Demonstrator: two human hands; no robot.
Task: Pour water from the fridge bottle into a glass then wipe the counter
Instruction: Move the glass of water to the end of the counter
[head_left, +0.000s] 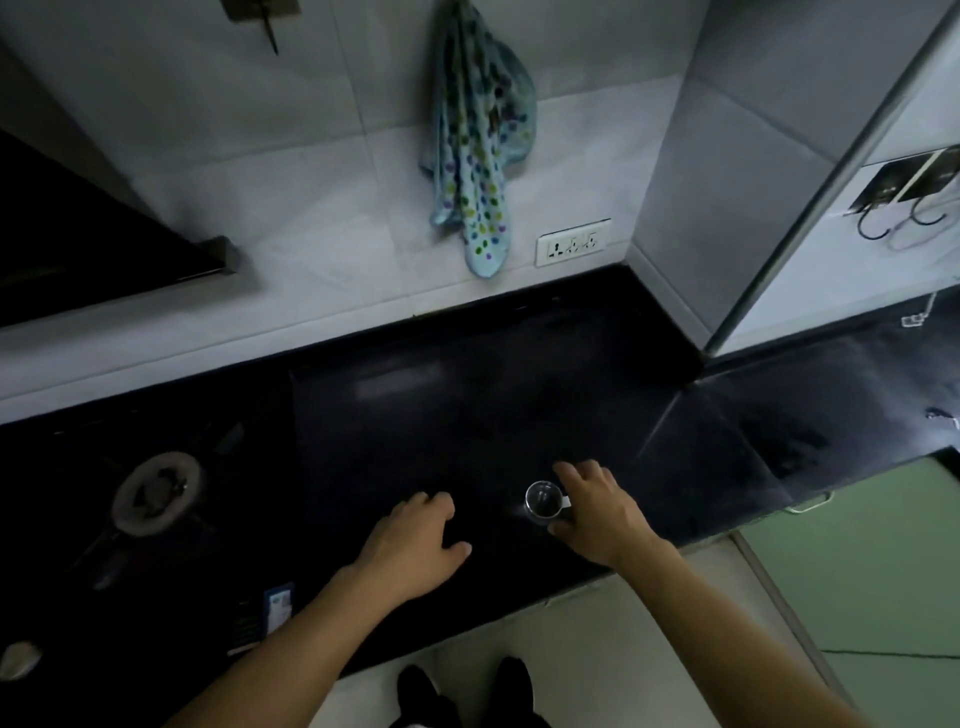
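Left hand (415, 540) rests flat on the counter (415, 415), fingers relaxed. Right hand (597, 514) spreads loosely beside the glass (543, 500), thumb possibly touching it.

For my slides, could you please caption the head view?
Right hand beside a small glass on the dark counter; left hand rests alongside.

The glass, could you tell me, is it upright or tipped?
Upright: the glass stands on the counter, its round rim facing up toward the camera.
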